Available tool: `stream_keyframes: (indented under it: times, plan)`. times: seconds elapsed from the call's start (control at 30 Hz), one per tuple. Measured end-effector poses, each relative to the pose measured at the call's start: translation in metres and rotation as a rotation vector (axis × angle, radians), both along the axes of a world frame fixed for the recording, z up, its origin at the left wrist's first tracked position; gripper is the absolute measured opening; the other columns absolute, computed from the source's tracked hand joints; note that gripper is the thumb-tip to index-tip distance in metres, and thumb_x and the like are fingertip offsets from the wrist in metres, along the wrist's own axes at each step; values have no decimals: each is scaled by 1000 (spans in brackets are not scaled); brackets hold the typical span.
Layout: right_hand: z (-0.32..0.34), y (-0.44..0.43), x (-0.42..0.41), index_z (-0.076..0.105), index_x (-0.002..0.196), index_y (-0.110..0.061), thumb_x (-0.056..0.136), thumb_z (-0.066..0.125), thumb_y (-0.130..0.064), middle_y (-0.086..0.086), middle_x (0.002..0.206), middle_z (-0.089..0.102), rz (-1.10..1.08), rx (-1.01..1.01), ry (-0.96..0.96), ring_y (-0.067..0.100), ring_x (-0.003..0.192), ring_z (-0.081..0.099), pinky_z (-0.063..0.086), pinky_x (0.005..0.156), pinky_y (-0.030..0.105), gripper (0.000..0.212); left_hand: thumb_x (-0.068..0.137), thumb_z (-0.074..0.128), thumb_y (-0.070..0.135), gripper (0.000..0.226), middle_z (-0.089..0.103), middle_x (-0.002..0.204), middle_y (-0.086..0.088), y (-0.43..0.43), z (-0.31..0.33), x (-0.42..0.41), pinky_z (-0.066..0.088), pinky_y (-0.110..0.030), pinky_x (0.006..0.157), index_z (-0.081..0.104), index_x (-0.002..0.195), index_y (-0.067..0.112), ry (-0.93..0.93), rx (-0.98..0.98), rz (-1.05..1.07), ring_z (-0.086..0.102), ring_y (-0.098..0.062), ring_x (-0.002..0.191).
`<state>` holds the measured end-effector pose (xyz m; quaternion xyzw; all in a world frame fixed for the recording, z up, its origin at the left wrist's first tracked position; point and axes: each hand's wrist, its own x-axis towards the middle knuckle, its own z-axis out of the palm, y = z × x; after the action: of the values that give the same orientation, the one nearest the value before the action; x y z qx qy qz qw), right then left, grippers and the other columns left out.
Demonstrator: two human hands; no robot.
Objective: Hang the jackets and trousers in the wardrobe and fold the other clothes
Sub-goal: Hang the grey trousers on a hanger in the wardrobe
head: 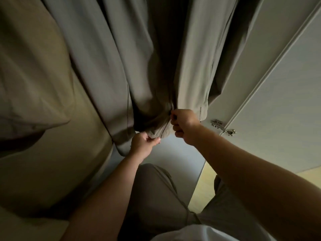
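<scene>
Head camera: the grey jacket (121, 66) hung in the wardrobe (278, 101) at twelve o'clock — left grip (143, 145) pinched its hem, right grip (184, 126) clutched the front edge beside it; this hanging looked nearly done, folding unseen.

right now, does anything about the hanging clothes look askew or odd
Only the grey jacket: its lower hem is bunched and creased between the left hand and right hand, which both grip it, so it does not hang flat. Nothing looks torn or spilled.
</scene>
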<state>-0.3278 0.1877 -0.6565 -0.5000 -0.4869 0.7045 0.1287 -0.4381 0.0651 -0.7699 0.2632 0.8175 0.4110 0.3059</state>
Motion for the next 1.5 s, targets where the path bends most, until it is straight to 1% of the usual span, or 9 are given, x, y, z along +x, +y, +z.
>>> stream_keyframes:
  times: [0.2, 0.43, 0.53, 0.87, 0.97, 1.1, 1.27, 1.37, 1.5]
  plan:
    - [6, -5, 5, 58, 71, -11, 99, 49, -18, -2, 47, 40, 69, -7, -120, 12, 40, 26, 21, 43, 24, 30, 75, 76, 66, 83, 64, 131, -9, 23, 37, -6, 52, -47, 100, 57, 136, 13, 175, -284, -31, 60, -31, 123]
    - [22, -11, -1, 54, 70, -13, 97, 46, -18, -1, 50, 39, 211, 80, -209, 12, 37, 26, 20, 42, 22, 29, 76, 83, 32, 21, 70, 75, 7, 31, 64, -8, 55, -35, 68, 66, 82, 23, 296, 174, -176, 69, -20, 80]
    - [27, -13, -3, 51, 65, -13, 99, 45, -16, 0, 50, 37, 215, 51, -194, 12, 38, 25, 19, 43, 23, 34, 81, 78, 38, 33, 57, 53, 8, 29, 55, -6, 39, -24, 52, 54, 63, 25, 339, 134, -81, 62, -17, 59]
    - [83, 2, -7, 55, 59, -26, 94, 52, -28, -13, 48, 46, -34, 477, 177, 10, 45, 44, 35, 43, 24, 35, 80, 83, 31, 29, 62, 71, 1, 56, 76, -28, 48, -30, 65, 58, 73, 18, 472, -4, -81, 66, -26, 76]
    - [110, 15, -15, 47, 57, -24, 94, 48, -24, -7, 48, 38, -11, 488, 214, 11, 41, 32, 26, 43, 28, 38, 75, 86, 37, 32, 58, 71, 8, 54, 73, -26, 41, -25, 65, 58, 74, 21, 436, -31, -82, 69, -23, 82]
    - [119, 19, -20, 47, 58, -20, 101, 47, -22, -5, 46, 38, 5, 493, 135, 12, 40, 33, 27, 45, 27, 43, 70, 80, 59, 54, 63, 99, 20, 62, 102, -14, 46, -24, 75, 66, 108, 24, 484, 176, -145, 60, -3, 89]
    - [110, 27, -17, 54, 57, -22, 100, 51, -25, -10, 45, 46, 31, 562, 98, 9, 44, 39, 31, 49, 30, 43, 89, 70, 50, 27, 71, 73, 13, 86, 145, -21, 54, -18, 73, 71, 83, 24, 448, 553, -20, 68, 2, 76]
    - [105, 27, -19, 53, 59, -18, 100, 50, -20, -4, 46, 46, 30, 479, 118, 13, 41, 38, 27, 44, 28, 41, 90, 72, 39, 27, 70, 73, 9, 93, 142, -26, 53, -21, 74, 69, 79, 15, 483, 458, -43, 68, -8, 72]
    - [142, 34, -21, 51, 70, -24, 102, 47, -19, -10, 61, 48, 131, 678, 143, -2, 40, 46, 36, 39, 14, 32, 89, 73, 37, 33, 46, 59, 16, 87, 140, -21, 24, -19, 53, 51, 67, 25, 707, 253, 21, 41, -7, 52]
